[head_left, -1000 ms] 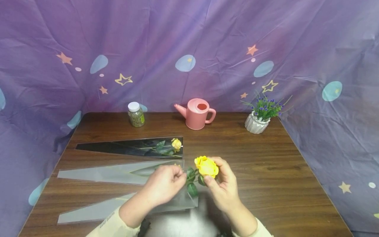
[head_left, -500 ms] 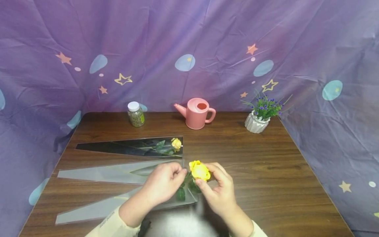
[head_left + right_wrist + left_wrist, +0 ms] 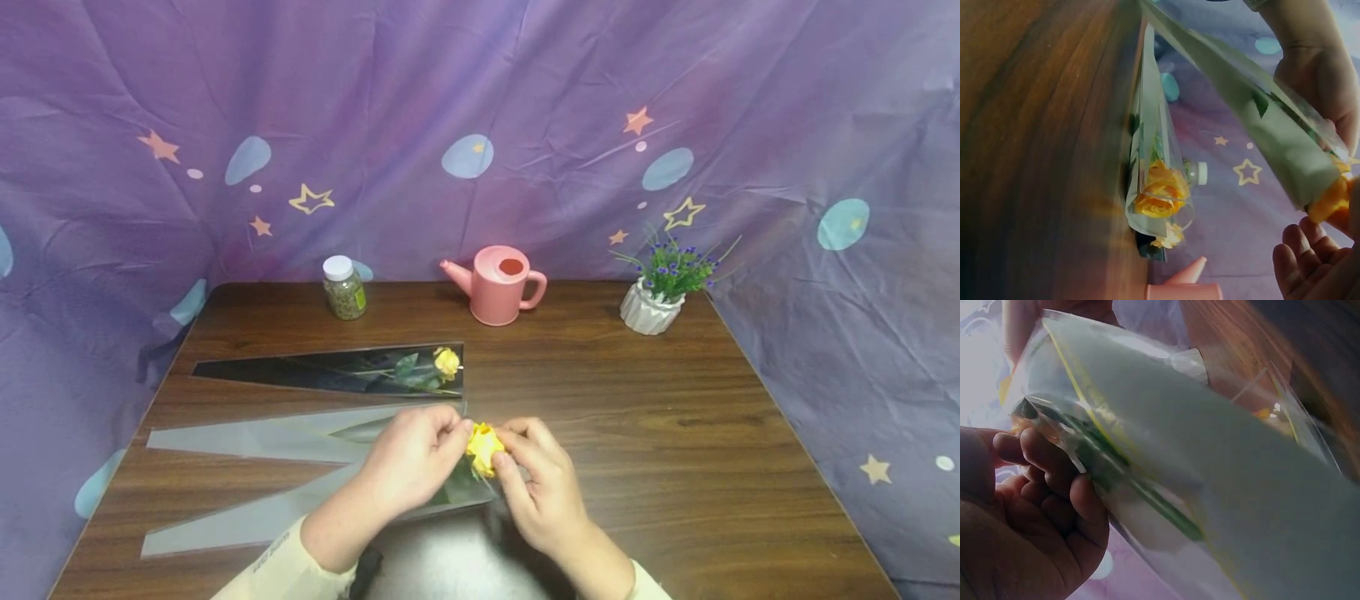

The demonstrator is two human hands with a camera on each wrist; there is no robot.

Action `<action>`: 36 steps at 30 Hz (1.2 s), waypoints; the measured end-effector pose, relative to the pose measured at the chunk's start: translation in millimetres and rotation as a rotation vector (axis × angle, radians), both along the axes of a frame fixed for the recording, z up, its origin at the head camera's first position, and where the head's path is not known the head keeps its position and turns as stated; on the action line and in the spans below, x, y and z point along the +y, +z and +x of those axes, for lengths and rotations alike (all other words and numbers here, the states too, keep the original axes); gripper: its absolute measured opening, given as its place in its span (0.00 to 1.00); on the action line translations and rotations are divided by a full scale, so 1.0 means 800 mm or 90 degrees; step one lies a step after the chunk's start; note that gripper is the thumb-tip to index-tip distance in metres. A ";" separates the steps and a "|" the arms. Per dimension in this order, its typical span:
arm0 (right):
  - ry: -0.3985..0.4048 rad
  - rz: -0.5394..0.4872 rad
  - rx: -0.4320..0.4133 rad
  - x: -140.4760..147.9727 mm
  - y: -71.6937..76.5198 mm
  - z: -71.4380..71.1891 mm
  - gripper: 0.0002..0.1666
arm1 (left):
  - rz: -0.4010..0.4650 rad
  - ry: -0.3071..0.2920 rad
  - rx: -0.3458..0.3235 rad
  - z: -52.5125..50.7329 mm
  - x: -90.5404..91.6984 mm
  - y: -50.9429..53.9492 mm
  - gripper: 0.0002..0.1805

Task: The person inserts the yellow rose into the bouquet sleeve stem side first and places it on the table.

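My left hand (image 3: pixel 412 458) pinches the open end of a flower wrapping sleeve (image 3: pixel 247 521), clear on one side and pale grey on the other. My right hand (image 3: pixel 543 492) holds a yellow rose (image 3: pixel 484 450) by its bloom, between thumb and fingers. The bloom sits at the sleeve's mouth, close to the left fingertips. Through the clear film, the left wrist view shows the green stem (image 3: pixel 1160 506) inside the sleeve (image 3: pixel 1147 412). In the right wrist view, the bloom (image 3: pixel 1329 200) is at the sleeve's wide end, and the sleeve is raised off the table.
Beyond the hands lie another grey sleeve (image 3: pixel 255 440), holding a yellow rose (image 3: pixel 1163 194), and a black sleeve (image 3: pixel 285 375) with a yellow rose (image 3: pixel 447 364). A jar (image 3: pixel 345 292), pink watering can (image 3: pixel 495 292) and potted plant (image 3: pixel 651 307) stand along the table's back.
My right hand has moved left and slightly nearer, bringing the rose to the sleeve's mouth. Its leaves, visible outside earlier, have gone into the sleeve. My left hand stays almost still.
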State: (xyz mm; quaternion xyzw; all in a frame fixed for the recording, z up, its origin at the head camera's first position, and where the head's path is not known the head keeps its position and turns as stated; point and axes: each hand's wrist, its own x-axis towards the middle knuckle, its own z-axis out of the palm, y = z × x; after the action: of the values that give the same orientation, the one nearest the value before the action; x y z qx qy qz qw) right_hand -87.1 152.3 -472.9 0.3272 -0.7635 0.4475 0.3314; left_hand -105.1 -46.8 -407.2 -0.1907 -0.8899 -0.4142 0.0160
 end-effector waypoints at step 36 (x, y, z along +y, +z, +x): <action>0.193 0.000 -0.511 0.013 -0.032 0.009 0.08 | -0.075 -0.086 -0.045 0.023 0.010 -0.034 0.22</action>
State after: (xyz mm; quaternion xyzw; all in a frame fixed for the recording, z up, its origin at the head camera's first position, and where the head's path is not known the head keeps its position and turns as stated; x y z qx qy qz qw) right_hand -80.1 162.8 -498.4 0.2357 -0.7752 0.5829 -0.0614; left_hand -86.4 -38.7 -434.4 -0.2361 -0.8979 -0.3677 -0.0543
